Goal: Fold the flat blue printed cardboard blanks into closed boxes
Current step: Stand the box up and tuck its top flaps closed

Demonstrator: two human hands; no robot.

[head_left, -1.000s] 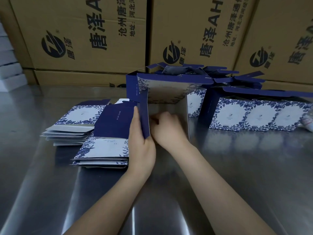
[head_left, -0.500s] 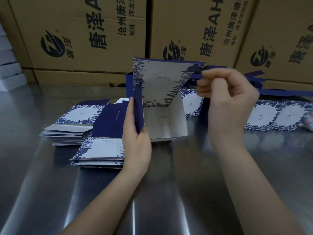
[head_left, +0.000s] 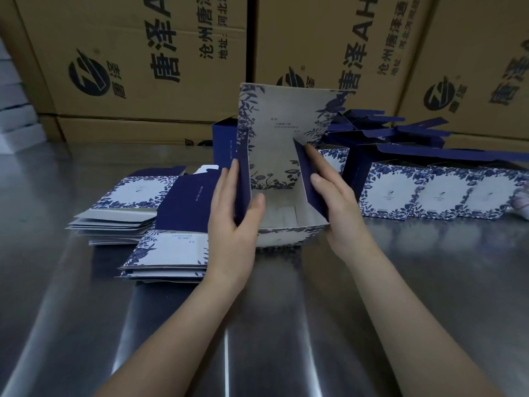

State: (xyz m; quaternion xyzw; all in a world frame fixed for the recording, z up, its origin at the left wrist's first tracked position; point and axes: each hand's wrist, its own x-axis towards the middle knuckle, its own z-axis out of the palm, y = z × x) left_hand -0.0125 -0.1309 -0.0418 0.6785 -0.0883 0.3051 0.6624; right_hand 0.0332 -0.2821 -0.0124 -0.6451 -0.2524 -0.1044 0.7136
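Observation:
A half-folded blue printed box [head_left: 282,144] stands on the steel table [head_left: 286,325] in front of me, its tall floral panel raised and its grey inside open toward me. My left hand [head_left: 233,222] holds the box's dark blue left wall, thumb inside and fingers flat on the outside. My right hand [head_left: 332,196] presses the dark blue right wall from outside, fingers straight. Two stacks of flat blanks [head_left: 169,253] lie to the left, the farther stack [head_left: 120,207] behind the nearer one.
A row of folded boxes with raised flaps [head_left: 429,193] stands at the right, behind my right hand. Large brown shipping cartons [head_left: 137,67] wall off the table's far edge. White foam pieces [head_left: 14,110] sit at the far left.
My right hand has come down from the top flap to the box's right wall. The box's side walls now stand up between both hands. The left hand stayed on the left wall.

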